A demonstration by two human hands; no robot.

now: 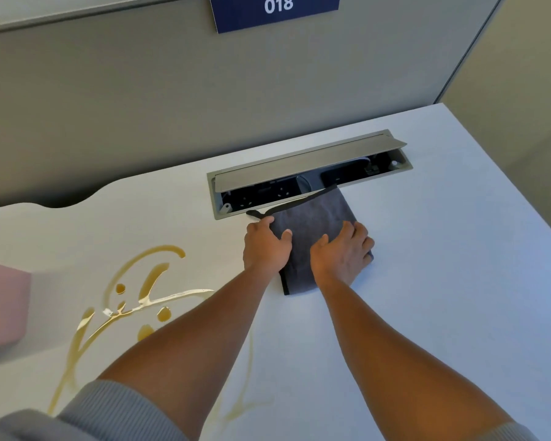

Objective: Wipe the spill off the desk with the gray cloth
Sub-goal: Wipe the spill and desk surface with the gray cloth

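A folded gray cloth point(312, 218) lies on the white desk point(442, 249), just in front of the cable tray. My left hand point(264, 246) grips the cloth's left edge, thumb on top of the fabric. My right hand point(344, 249) lies over the cloth's right side with fingers bent down onto it. A brown liquid spill point(147, 281) streaks in loops and drops across the desk's left part, to the left of my left forearm, apart from the cloth.
An open metal cable tray point(309, 176) with its lid tilted up is set in the desk behind the cloth. A pink object point(0, 307) sits at the left edge. A gray partition point(172, 106) with a blue "018" sign point(277, 9) stands behind.
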